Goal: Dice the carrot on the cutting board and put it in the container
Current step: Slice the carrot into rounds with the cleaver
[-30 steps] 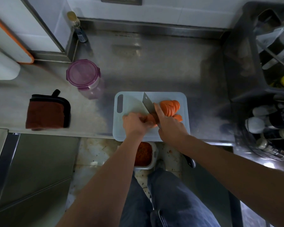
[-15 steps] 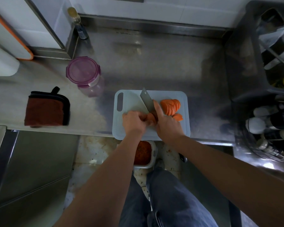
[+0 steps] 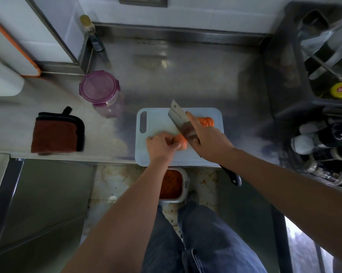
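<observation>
A pale blue cutting board (image 3: 158,119) lies at the counter's front edge. On it my left hand (image 3: 160,143) pins down the uncut carrot stub (image 3: 182,141). My right hand (image 3: 207,137) grips a cleaver (image 3: 181,121), index finger along the blade's spine, the blade tilted up just right of the stub. Cut carrot slices (image 3: 205,121) lie fanned at the board's far right, partly hidden by my right hand. A white container (image 3: 185,186) of chopped orange bits sits on the floor below the board.
A purple-lidded jar (image 3: 100,89) stands left of the board, and a folded brown cloth (image 3: 53,133) lies further left. A bottle (image 3: 91,32) stands at the back. A dark rack (image 3: 284,75) with bottles fills the right side. My legs are below.
The cleaver has lifted off the carrot and its blade now tilts up. The carrot stub in my left hand has got shorter.
</observation>
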The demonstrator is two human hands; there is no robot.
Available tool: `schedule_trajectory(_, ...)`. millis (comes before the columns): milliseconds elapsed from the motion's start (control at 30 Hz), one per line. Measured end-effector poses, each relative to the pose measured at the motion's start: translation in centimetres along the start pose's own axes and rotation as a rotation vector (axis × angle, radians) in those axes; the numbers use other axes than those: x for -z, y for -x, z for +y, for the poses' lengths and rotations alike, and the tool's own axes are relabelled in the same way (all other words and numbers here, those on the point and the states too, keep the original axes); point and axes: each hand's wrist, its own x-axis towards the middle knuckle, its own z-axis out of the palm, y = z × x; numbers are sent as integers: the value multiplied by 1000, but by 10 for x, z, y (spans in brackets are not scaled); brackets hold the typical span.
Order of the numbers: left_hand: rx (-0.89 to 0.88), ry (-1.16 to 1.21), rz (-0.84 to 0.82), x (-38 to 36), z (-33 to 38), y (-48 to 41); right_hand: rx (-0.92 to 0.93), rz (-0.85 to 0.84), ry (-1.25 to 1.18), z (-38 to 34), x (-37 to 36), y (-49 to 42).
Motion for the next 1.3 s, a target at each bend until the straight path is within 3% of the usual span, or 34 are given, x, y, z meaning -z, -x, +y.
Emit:
schedule_trajectory(233, 11, 7, 1, -1, -1, -1, -19, -30, 112, -7, -9, 4)
schedule_trajectory(1067, 19, 60, -8, -2, -3, -6, -49, -115, 93, -7, -11, 0)
schedule_trajectory(1300, 42, 111, -45, -4, -7, -10, -93, -82, -14, -1, -29, -3)
